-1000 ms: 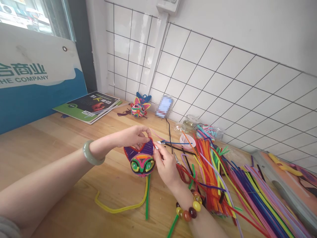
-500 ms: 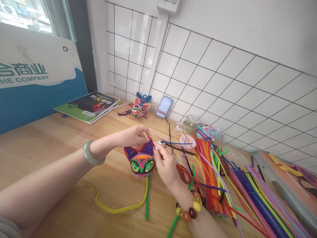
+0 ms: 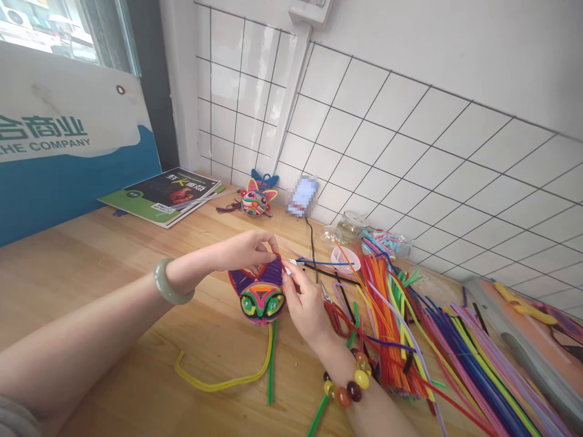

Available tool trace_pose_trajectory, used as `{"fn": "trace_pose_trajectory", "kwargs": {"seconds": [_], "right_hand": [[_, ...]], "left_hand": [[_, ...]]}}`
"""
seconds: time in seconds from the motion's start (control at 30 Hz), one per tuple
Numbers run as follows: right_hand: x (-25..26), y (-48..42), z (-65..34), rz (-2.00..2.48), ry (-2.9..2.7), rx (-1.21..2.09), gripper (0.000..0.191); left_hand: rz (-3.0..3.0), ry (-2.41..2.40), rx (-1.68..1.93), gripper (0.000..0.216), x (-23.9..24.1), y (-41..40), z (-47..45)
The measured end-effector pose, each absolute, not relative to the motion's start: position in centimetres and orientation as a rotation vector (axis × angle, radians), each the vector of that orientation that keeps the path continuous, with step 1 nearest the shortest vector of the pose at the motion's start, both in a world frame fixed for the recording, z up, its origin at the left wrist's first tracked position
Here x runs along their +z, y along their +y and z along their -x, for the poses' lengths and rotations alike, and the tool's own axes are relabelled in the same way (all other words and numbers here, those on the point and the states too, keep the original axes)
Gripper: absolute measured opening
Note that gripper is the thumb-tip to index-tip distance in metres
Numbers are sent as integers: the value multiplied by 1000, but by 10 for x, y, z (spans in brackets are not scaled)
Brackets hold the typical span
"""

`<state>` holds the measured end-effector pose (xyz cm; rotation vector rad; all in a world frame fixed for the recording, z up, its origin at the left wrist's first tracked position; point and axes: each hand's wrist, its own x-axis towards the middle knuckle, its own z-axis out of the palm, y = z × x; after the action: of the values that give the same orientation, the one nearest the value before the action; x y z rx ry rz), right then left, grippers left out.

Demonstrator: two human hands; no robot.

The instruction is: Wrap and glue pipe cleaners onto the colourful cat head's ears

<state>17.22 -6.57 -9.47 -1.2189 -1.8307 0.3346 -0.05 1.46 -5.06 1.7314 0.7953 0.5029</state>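
Note:
Between my hands is a pipe-cleaner animal head (image 3: 262, 301) with green eyes, a pink and black face and purple ears edged in red. My left hand (image 3: 249, 250) is closed, pinching the red-edged tip of the right-side ear (image 3: 272, 272) from above. From the right, my right hand (image 3: 306, 298) pinches the red edging of the same ear between thumb and forefinger. Its fingertips partly hide the contact. Below the head, a yellow pipe cleaner (image 3: 218, 385) curves left over the table, beside a straight green pipe cleaner (image 3: 271, 370).
Bundles of colourful pipe cleaners (image 3: 394, 321) spread across the right side. Red-handled scissors (image 3: 336, 315) lie beside my right wrist. A finished animal head (image 3: 254, 203), a phone (image 3: 302, 196) and a pink bowl (image 3: 345, 261) stand toward the wall. Magazines (image 3: 166, 197) lie at back left.

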Motion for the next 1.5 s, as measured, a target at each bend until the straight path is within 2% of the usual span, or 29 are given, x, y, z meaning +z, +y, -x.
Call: {"fn": "trace_pose_trajectory", "kwargs": {"seconds": [1.5], "right_hand": [[-98,-64,-173,1245,-1826,344,31]], "left_hand": [[-1809,791,514,17,-52,13,-1]]}}
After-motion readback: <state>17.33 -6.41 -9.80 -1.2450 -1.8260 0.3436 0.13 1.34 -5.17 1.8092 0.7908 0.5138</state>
